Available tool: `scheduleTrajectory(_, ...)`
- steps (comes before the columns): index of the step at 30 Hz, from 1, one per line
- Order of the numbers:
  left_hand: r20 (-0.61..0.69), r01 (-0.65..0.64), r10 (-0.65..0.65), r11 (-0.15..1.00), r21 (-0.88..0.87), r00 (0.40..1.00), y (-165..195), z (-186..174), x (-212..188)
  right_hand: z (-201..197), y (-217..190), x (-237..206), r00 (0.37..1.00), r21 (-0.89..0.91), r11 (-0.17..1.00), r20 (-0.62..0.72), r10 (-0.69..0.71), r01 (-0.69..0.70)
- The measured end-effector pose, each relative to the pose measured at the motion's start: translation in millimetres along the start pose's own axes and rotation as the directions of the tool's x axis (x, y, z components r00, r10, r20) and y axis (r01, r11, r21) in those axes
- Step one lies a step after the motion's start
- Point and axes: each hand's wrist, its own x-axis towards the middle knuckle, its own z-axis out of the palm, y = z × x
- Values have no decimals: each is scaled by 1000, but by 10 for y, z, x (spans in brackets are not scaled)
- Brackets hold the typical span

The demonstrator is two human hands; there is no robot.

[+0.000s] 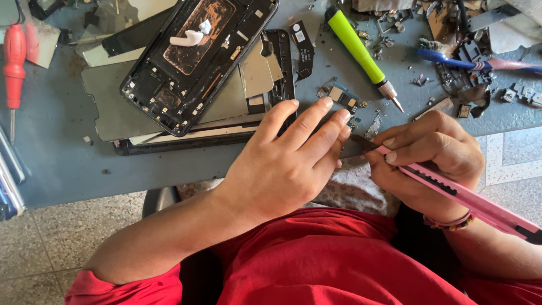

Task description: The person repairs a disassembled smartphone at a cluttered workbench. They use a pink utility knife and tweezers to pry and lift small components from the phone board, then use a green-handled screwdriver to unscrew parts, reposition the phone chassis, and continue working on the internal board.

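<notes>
We see the left hand [288,164] laid flat at the near edge of the grey-blue surface [68,169], fingers extended and pressing down on something hidden beneath the fingertips; it grips nothing. The right hand [432,155] closes its grip around a pink utility knife [463,195], blade tip aimed under the left fingertips. We judge the knife light and stiff, best held mid-handle as it is; the blade looks thin and likely to snap if levered. Just beyond the left hand lies an opened phone frame [192,62] atop a stack of flat panels, likely fragile and bendable. A small black label-like strip [303,48] sits right of the frame. A yellow-green craft knife [361,53] lies near; a red screwdriver [14,62] lies far left.
</notes>
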Motion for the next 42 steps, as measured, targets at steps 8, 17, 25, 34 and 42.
scheduleTrajectory(8, -2, -2, 2, 1000, 1, 1000, 15, -21, 0, 19, -27, -26, 999, 61, 998, -52, 14, -10)
scheduleTrajectory(17, -1, -5, 5, 1000, 10, 1000, -37, -7, -51, 72, 2, -18, 1000, 32, 999, -30, -5, 6)
scheduleTrajectory(25, -2, -8, 8, 1000, 14, 1000, 61, -57, 33, -30, 13, -101, 998, 56, 998, -62, -19, 22)
scheduleTrajectory(34, -3, -22, 22, 999, 49, 1000, 131, -427, 143, -178, -230, -4, 997, 34, 997, -46, -70, 71)
scheduleTrajectory(42, -4, -30, 30, 997, 69, 1000, 184, -660, 142, -200, -500, 60, 994, -14, 996, -63, -89, 88)
